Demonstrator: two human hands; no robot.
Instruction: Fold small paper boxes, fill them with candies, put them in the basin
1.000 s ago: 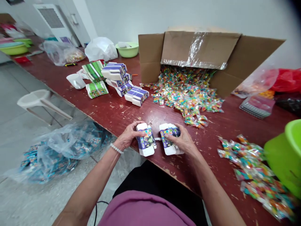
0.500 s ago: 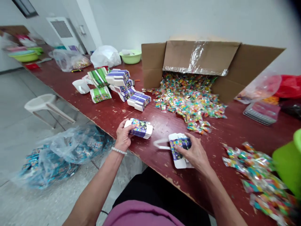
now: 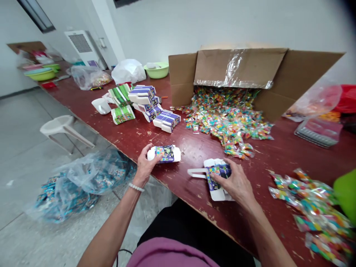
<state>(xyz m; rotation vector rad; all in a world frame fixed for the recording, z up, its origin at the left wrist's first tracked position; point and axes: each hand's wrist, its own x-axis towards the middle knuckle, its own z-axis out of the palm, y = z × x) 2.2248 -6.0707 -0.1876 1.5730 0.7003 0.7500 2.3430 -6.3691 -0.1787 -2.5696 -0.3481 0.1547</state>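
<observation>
Left hand (image 3: pixel 144 163): thumb on top face, gripping the left purple carton (image 3: pixel 166 153) by its left end; long axis runs left-right, across the front of the desk (image 3: pixel 191 148). Can't tell if it's one carton or several.
Then a gap of bare desk. White band loop (image 3: pixel 197 172) juts left from the right purple cartons (image 3: pixel 218 181), pointing across the gap, short of the left carton.
Right cartons: long axis near-far, roughly square to the left one. Right hand (image 3: pixel 236 181) holds them from the right, thumb on top; nearer the loop's base.
</observation>
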